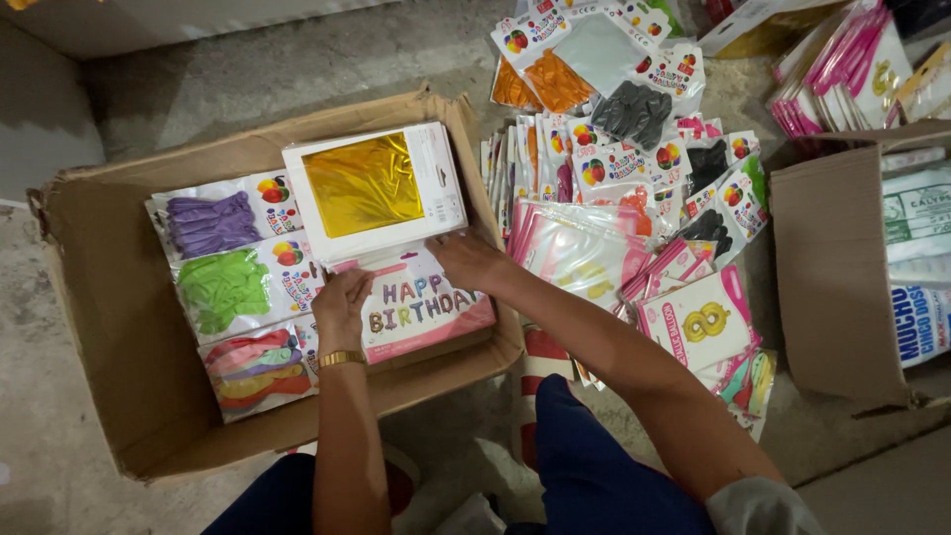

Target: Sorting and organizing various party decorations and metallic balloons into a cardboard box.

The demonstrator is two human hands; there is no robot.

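My left hand point(342, 297) and right hand point(466, 260) grip a banner pack point(421, 307) inside the cardboard box point(119, 297), balloon packs point(238, 292) already at nine o'clock, loose packets point(634, 198) unpacked at three o'clock.

Balloon packets point(238, 297) lie in box point(109, 297), left of loose packets point(634, 198).

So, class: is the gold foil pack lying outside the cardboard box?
No. The gold foil pack lies inside the cardboard box, beside the balloon packs, with both hands just below it.
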